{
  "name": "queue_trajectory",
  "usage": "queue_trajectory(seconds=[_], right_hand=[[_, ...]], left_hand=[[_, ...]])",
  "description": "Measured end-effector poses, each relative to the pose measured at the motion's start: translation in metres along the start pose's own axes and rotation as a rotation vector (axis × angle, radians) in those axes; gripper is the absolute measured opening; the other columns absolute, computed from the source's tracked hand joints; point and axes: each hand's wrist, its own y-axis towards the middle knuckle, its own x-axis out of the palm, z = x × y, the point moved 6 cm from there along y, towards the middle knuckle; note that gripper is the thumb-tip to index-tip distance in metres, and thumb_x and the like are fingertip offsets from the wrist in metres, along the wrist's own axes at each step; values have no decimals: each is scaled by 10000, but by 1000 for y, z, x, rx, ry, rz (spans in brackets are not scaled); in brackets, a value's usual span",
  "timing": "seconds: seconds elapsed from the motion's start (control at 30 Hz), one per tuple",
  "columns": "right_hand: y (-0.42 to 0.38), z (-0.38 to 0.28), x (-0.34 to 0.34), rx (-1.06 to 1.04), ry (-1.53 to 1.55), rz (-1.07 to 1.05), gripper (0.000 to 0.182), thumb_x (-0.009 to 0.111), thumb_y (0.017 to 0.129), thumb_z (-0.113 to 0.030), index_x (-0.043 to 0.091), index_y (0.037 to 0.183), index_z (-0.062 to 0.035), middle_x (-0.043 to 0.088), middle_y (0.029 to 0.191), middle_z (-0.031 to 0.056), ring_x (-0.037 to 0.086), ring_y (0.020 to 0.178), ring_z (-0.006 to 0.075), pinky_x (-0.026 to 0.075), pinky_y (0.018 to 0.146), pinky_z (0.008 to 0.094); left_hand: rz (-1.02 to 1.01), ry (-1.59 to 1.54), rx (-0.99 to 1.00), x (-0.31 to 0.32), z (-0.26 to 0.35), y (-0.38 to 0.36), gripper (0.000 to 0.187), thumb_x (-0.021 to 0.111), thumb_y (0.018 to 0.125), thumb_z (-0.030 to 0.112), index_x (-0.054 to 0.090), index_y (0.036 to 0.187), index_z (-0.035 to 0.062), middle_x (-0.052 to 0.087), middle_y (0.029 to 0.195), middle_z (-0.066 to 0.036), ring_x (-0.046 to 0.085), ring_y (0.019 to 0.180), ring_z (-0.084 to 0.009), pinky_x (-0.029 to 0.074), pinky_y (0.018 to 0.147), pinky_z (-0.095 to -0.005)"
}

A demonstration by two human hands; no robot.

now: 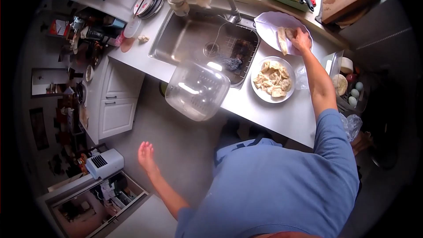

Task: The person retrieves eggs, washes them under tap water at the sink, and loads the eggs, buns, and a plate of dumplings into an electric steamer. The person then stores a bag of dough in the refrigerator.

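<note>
L hand, bare, hangs over grey floor, fingers loosely apart, nothing held. Clear plastic tub juts past white counter edge; a bump cld drop it. Round white plate w/ pale folded dumplings on counter, poss. sleeve-swipe risk. Scalloped white oval dish behind holds pale elongated food pieces, one end at rim, so cld slip off. R hand curled there; can't tell if gripping food or dish.

The white counter carries a plate of dumplings and stacked dishes
</note>
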Motion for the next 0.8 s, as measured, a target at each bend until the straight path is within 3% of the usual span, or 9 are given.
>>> queue_trajectory(seconds=[0.03, 0.07, 0.1, 0.2, 0.4, 0.53, 0.67, 0.73, 0.8], right_hand=[[-3, 1, -5, 4, 39, 69, 374, 645, 748, -303, 560, 1099, -206, 570, 1089, 204, 576, 1037, 390, 476, 865, 502], [10, 13, 3, -115, 28, 183, 395, 631, 734, -272, 569, 1114, -185, 621, 985, 191, 641, 893, 354, 537, 724, 474], [7, 14, 3, -46, 154, 133, 430, 634, 729, -266, 560, 1145, -189, 613, 1024, 186, 636, 919, 338, 533, 750, 464], [-31, -26, -52, 68, 506, 39, 469, 612, 730, -193, 522, 1188, -151, 612, 955, 137, 641, 621, 219, 536, 458, 318], [-99, -169, -71, -60, 937, -224, 491, 617, 773, -119, 472, 1240, -164, 549, 896, 83, 586, 625, 149, 530, 483, 287], [-159, -320, -47, -129, 980, -416, 517, 640, 796, -121, 420, 1264, -134, 502, 803, 46, 494, 562, 107, 415, 440, 250], [-168, -423, 21, -148, 984, -610, 563, 668, 786, -162, 405, 1280, -95, 572, 886, 96, 559, 609, 134, 413, 430, 230], [-162, -446, 61, -183, 972, -571, 545, 661, 757, -131, 444, 1250, -45, 622, 883, 128, 616, 690, 211, 524, 556, 316], [-149, -463, 100, -435, 619, -253, 559, 669, 716, -181, 483, 1226, -46, 642, 988, 170, 620, 832, 313, 531, 716, 390]], left_hand=[[-23, -4, -3, 4, 0, 13, 380, 583, 930, 122, 501, 1284, 10, 565, 1213, -104, 571, 1070, -179, 466, 896, -264], [-45, -2, -4, 8, 1, 27, 381, 584, 931, 124, 500, 1284, 10, 565, 1213, -103, 572, 1068, -177, 467, 892, -259], [-78, -7, 8, 13, 7, 43, 382, 585, 931, 128, 500, 1285, 10, 568, 1209, -102, 574, 1064, -174, 468, 889, -256], [-199, -25, 60, 52, 29, 104, 382, 589, 932, 138, 504, 1282, 10, 580, 1195, -97, 581, 1053, -165, 467, 882, -244], [-672, -182, 185, 215, 108, 233, 353, 577, 922, 79, 508, 1251, -29, 586, 1185, -131, 591, 1052, -187, 477, 892, -280], [-1104, -274, -30, 349, 113, 284, 340, 519, 963, 183, 509, 1263, 22, 598, 1171, -116, 603, 1039, -209, 504, 848, -326], [-1314, -293, -440, 437, 81, 273, 426, 470, 971, 412, 523, 1246, 91, 604, 1107, -95, 612, 981, -251, 532, 820, -412], [-1386, -385, -682, 455, 72, 257, 531, 400, 962, 526, 514, 1254, 96, 599, 1130, -94, 609, 994, -257, 531, 823, -437], [-1489, -584, -666, 483, 51, 257, 610, 344, 946, 597, 502, 1264, 100, 598, 1146, -99, 604, 1012, -261, 526, 835, -443]])
